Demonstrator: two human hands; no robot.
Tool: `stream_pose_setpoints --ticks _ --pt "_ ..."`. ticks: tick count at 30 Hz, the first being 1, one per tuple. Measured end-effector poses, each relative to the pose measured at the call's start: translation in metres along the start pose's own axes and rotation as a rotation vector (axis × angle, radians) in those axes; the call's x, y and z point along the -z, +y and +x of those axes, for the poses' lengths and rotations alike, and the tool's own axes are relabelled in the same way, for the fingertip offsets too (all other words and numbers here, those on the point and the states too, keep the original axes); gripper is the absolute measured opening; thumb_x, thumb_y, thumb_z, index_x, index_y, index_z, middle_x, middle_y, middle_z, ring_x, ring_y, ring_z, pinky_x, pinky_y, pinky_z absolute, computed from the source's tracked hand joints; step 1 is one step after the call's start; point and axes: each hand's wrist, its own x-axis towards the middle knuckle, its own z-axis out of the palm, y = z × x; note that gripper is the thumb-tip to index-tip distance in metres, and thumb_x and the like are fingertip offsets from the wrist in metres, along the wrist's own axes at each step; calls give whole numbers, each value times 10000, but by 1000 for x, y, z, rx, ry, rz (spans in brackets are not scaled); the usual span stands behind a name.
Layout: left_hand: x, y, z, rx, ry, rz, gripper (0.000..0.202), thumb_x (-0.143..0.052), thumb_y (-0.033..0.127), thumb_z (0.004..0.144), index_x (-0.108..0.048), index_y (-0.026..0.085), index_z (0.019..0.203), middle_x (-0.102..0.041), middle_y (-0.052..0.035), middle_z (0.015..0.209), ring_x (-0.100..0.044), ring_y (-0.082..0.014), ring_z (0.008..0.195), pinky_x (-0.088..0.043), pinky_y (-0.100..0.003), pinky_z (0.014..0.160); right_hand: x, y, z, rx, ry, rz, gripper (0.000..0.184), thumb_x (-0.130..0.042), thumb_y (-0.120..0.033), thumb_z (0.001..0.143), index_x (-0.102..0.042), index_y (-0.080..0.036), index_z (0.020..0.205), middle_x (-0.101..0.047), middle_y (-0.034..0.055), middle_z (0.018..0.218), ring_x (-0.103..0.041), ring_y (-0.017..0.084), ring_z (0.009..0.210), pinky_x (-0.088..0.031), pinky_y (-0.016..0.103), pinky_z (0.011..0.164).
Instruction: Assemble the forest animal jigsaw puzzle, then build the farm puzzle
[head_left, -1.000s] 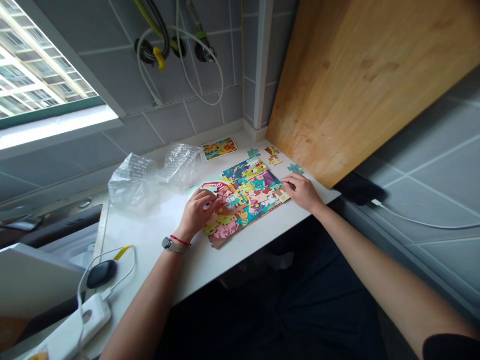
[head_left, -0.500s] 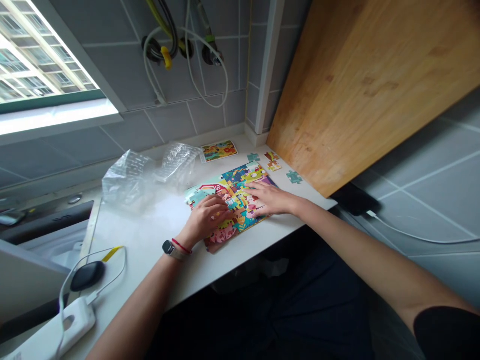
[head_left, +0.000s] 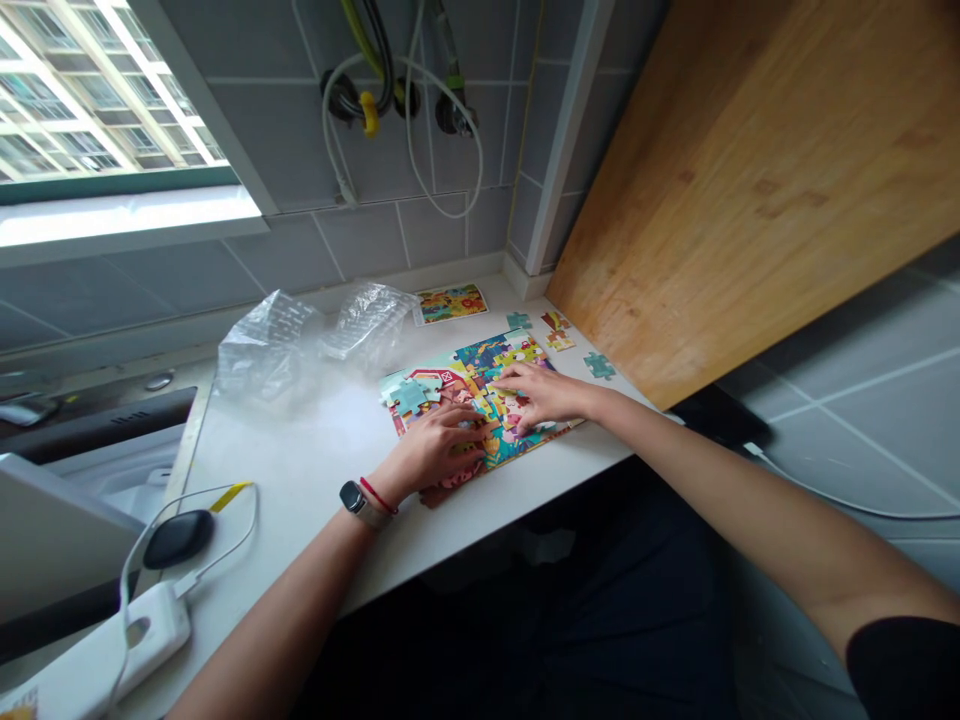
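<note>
A partly assembled jigsaw puzzle [head_left: 480, 395] in bright farm-scene colours lies on the white countertop [head_left: 300, 460]. My left hand [head_left: 439, 450] rests on its lower part with the fingers extended, and my right hand [head_left: 544, 393] lies spread across its middle. Neither hand visibly holds a piece, though the fingers hide part of the picture. A pale teal piece [head_left: 409, 396] sits on the puzzle's left side. Beyond my right hand lie a loose teal piece [head_left: 599, 365], another teal piece [head_left: 518, 321] and orange-brown pieces [head_left: 558, 331]. A small picture card [head_left: 451, 304] lies by the wall.
Crumpled clear plastic bags [head_left: 300, 335] lie left of the puzzle. A tilted wooden board [head_left: 720, 190] leans over the counter's right end. A white power bank [head_left: 127, 645] and black oval case [head_left: 178, 538] sit at the near left. Cables hang on the tiled wall.
My right hand has slid left from the puzzle's right edge onto its middle, and my left hand has moved right, bringing them closer. The view has also shifted slightly.
</note>
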Motion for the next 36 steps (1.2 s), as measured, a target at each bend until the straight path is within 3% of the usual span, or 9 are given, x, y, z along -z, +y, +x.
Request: stream_pose_setpoints --ticks 5,18,28,36 --pt "1 -1 0 -8 -3 -8 240 -732 316 976 -780 263 1205 -736 -86 1296 -665 -293 1252 -576 -476 1050 2 0 3 4 -5 44 985 -974 -525 637 -589 -292 1513 -567 121 1387 -555 352 1309 -474 471 1123" --pt "1 -1 0 10 -13 -14 272 -715 331 983 -777 267 1240 -739 -101 1291 -671 -305 1245 -579 -491 1049 2 4 6 26 15 60 883 -972 -478 660 -641 -312 1461 -570 116 1386 -566 355 1304 -481 501 1123" --pt "2 -1 1 10 -6 -12 261 -729 336 976 -788 248 1214 -744 -102 1286 -678 -315 1233 -589 -486 1020 5 5 12 48 49 50 897 -995 -309 639 -636 -340 1461 -542 102 1422 -573 325 1315 -491 480 1124" --pt "1 -1 0 18 -7 -14 259 -722 356 979 -790 249 1205 -737 -104 1302 -672 -316 1240 -582 -486 1032 8 3 16 75 63 -11 892 -989 -350 656 -626 -332 1471 -550 107 1400 -558 331 1331 -490 491 1131"
